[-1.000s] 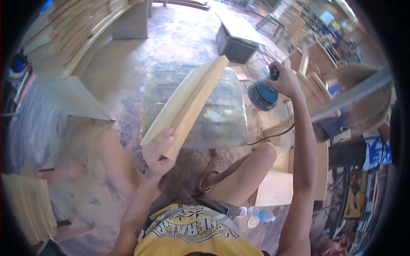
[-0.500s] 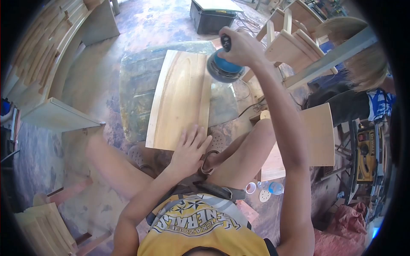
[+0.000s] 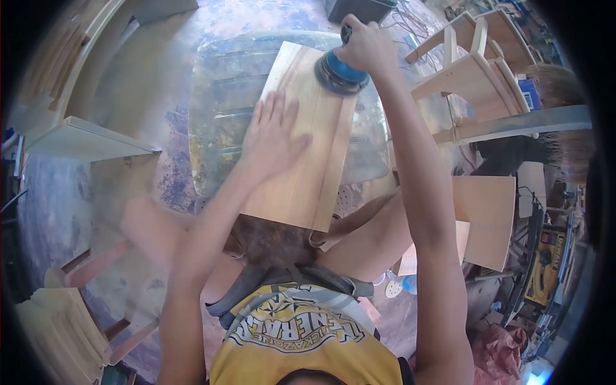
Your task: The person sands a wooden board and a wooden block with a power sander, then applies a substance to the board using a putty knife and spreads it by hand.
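Note:
A pale wooden board (image 3: 298, 173) lies tilted over a worn, stained support pad between my legs. My left hand (image 3: 273, 135) rests flat on the board's left side, fingers stretched and pointing away from me. A blue round power sander (image 3: 340, 72) is at the far right corner of the board, its disc seemingly against the wood. Wrapped round the sander's black grip is my right hand (image 3: 371, 46). The underside of the disc is hidden.
A wooden cabinet-like piece (image 3: 96, 135) stands at left. On the right are a wooden chair frame (image 3: 475, 70), a curved panel (image 3: 484, 221) and a yellow DeWalt tool (image 3: 545, 266). Cables (image 3: 414, 32) lie at the back near a black box (image 3: 362, 9).
The sander has come onto the board's far right corner. My left hand has moved from the near edge up to the left side. The board now slants more to the right.

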{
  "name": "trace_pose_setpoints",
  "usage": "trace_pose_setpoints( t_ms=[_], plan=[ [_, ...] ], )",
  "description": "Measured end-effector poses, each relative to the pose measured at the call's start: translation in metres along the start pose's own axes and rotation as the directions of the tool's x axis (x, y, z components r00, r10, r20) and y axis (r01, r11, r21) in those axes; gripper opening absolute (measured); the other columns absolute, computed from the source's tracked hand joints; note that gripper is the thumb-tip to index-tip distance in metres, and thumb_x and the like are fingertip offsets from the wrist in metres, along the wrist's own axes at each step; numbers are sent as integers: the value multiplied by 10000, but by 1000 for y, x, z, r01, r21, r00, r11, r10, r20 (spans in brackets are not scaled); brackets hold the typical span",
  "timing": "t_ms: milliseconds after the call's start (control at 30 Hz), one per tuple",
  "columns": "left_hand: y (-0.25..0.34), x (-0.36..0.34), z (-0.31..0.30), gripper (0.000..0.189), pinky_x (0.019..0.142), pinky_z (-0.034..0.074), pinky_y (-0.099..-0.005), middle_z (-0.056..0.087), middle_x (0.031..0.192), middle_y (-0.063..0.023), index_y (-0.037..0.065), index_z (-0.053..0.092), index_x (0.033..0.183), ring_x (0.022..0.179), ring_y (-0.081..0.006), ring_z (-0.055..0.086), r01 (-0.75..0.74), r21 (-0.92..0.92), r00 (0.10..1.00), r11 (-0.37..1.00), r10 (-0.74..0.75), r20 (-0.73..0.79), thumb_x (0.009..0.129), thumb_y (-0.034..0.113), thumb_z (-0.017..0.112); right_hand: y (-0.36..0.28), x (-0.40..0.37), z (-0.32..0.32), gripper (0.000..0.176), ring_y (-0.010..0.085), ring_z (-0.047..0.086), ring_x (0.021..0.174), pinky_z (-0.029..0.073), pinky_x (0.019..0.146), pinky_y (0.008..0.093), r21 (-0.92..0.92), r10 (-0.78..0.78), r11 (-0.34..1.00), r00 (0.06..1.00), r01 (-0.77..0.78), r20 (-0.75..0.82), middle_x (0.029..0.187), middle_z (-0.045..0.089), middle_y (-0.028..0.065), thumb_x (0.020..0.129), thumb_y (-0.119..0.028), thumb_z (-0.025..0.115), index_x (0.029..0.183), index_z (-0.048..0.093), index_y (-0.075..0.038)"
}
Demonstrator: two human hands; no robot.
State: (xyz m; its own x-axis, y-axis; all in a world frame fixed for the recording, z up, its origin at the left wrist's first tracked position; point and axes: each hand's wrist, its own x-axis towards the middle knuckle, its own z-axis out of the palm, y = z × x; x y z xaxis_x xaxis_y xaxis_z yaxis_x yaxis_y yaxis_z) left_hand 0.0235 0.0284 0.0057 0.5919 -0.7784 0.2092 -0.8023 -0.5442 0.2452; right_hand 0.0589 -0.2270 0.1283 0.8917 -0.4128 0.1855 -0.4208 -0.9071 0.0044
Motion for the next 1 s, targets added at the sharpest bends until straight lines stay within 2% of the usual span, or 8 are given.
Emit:
trace_pose_setpoints(
  t_ms=[233,533,633,700,733,800,867,1000],
  plan=[
    [-20,80,22,758,1276,131,-508,255,1660,-264,-21,281,1593,1568,-384,192,101,124,995,987,-98,-34,1047,493,391,5,15,-10,638,487,654,1051,552,871,543,83,56,995,998,-53,-43,1164,606,302,732,-240,731,1313,480,-157],
    [89,-61,-10,861,1292,92,-492,268,1642,-294,-96,329,1547,1572,-402,162,-216,-86,947,973,230,225,971,513,523,-5,-10,-31,718,477,605,1174,477,995,604,-25,78,997,992,-76,96,1284,573,286,748,-391,766,1360,457,-177],
    [110,-116,-14,819,1273,172,-508,341,1599,-305,-94,405,1501,1529,-429,267,-155,-320,971,935,204,124,964,505,559,12,-2,-2,586,426,681,1050,544,875,533,-18,-43,999,999,43,13,1185,671,213,784,-467,786,1282,552,-266],
    [112,-144,-21,655,1222,287,-518,461,1508,-309,-79,533,1396,1445,-443,403,-215,-694,933,687,354,62,944,384,635,8,-18,-4,587,433,680,1041,542,864,531,12,-99,995,995,99,-15,1173,667,220,792,-477,792,1277,540,-264],
    [106,-156,-24,655,1222,287,-518,461,1508,-309,-79,533,1396,1445,-443,403,-206,-687,940,697,335,58,944,384,635,4,-29,-7,588,441,679,1031,540,854,529,31,-117,993,992,118,-40,1161,663,226,799,-486,797,1272,527,-262],
    [85,-183,-29,500,1167,360,-531,548,1417,-299,-63,613,1295,1364,-447,489,-150,-838,981,525,-23,-190,907,245,680,-12,-48,-19,594,449,675,1027,540,845,527,36,-133,990,990,134,-49,1152,660,231,797,-467,807,1279,527,-260],
    [57,-186,-32,448,1177,337,-541,566,1407,-290,-47,646,1272,1397,-443,464,4,-661,879,751,-317,-355,870,147,686,-18,-70,-19,601,458,672,1024,540,835,525,33,-132,991,990,133,-44,1142,656,235,795,-449,816,1286,527,-257],
    [34,-147,-48,517,1192,302,-574,523,1451,-303,-29,591,1366,1427,-464,424,162,-364,918,917,-275,-285,900,180,665,-44,-110,-41,623,470,683,959,542,820,525,86,-183,979,983,184,-9,1107,648,234,777,-374,833,1297,530,-213]
  ],
)
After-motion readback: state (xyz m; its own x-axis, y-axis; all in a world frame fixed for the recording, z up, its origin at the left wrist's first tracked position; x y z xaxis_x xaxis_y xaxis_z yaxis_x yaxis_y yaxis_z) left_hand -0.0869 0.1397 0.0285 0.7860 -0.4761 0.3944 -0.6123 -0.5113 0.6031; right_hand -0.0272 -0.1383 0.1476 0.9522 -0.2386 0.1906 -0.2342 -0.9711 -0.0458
